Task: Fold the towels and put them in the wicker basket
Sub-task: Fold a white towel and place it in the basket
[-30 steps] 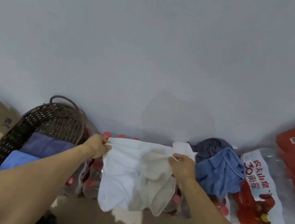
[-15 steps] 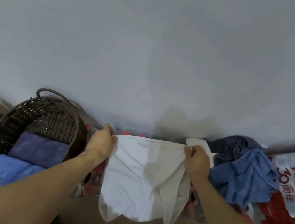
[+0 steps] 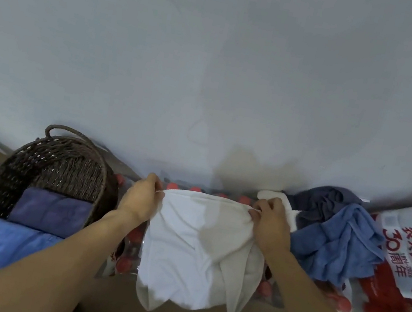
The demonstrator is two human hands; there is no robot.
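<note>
We held the white towel [image 3: 194, 247] up by its top edge at the six o'clock part of the view, our left hand [image 3: 140, 200] pinching one upper corner and our right hand [image 3: 268, 226] pinching the other, fingers and thumb curled tight on the cloth at both ends. The towel hung down between our forearms, doubled unevenly, its lower hem ragged with two loose points. It draped over a shrink-wrapped pack of red-capped bottles [image 3: 126, 257] just behind it.

At eight o'clock sat the wicker basket [image 3: 41, 162], and in it two folded towels already lay side by side: a purple-blue folded towel [image 3: 51, 208] toward the far end and a lighter blue folded towel [image 3: 10, 245] toward the near end. We judged that part finished.

At three o'clock a heap was left unfolded: a blue towel [image 3: 340, 248] crumpled in front, a dark grey towel [image 3: 323, 201] behind it, and a scrap of white cloth [image 3: 272, 196] peeping out beside our right hand. Further right lay a red and white printed pack [image 3: 406, 260].

So we reckoned ourselves near halfway: two stowed, one in hand mid-fold, at least two waiting.
</note>
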